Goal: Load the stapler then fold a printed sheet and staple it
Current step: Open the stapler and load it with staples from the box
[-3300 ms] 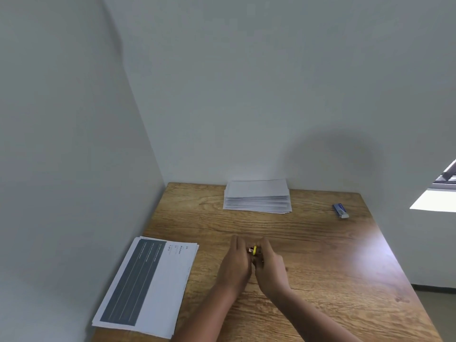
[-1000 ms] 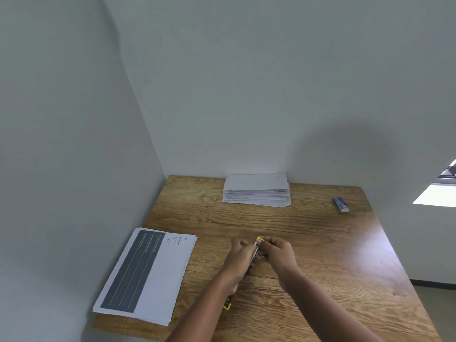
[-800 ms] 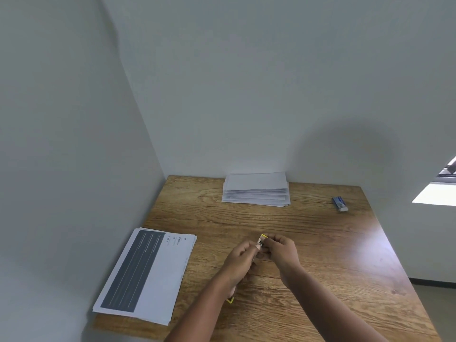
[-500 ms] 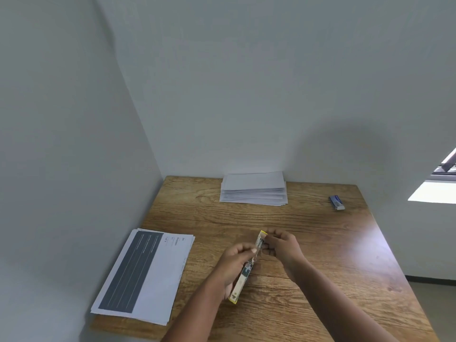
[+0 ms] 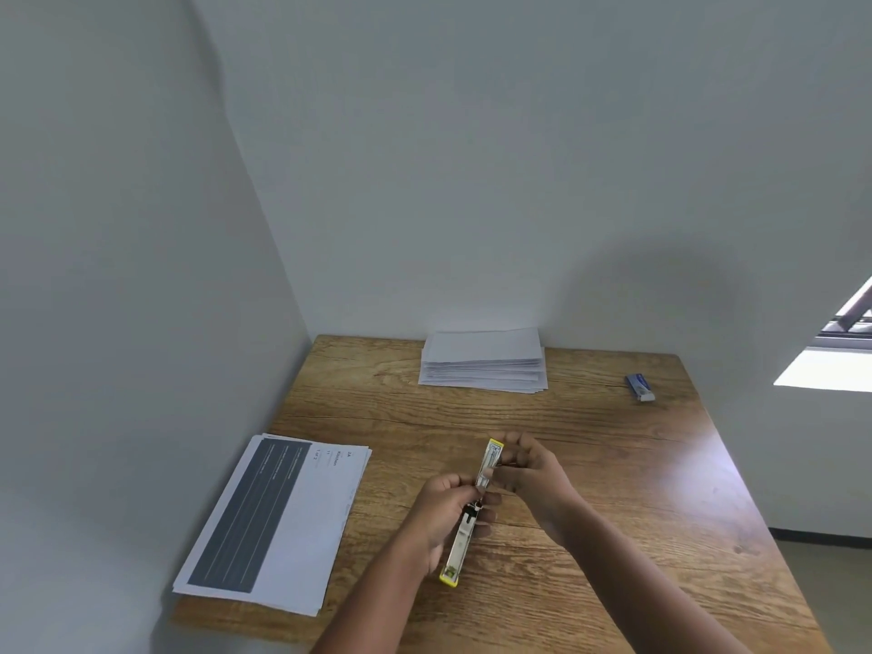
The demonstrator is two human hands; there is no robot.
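Yellow-trimmed stapler (image 5: 474,507), swung open full length, held above wooden table (image 5: 637,488). Gripped at mid-body by left hand (image 5: 448,509), fingers curled round it; far end pinched by right hand (image 5: 531,474). Left of grip: stack of printed sheets (image 5: 278,521), dark panel uppermost. Far edge: pile of folded white sheets (image 5: 483,363). Far right: small blue staple box (image 5: 640,387).

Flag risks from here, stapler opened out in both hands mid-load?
1. The stapler is swung open and held above the table, gripped by the left hand and pinched at its far end by the right hand; a slip could drop it or spill staples.
2. Fingers lie close to the open magazine; a snap shut might pinch them.
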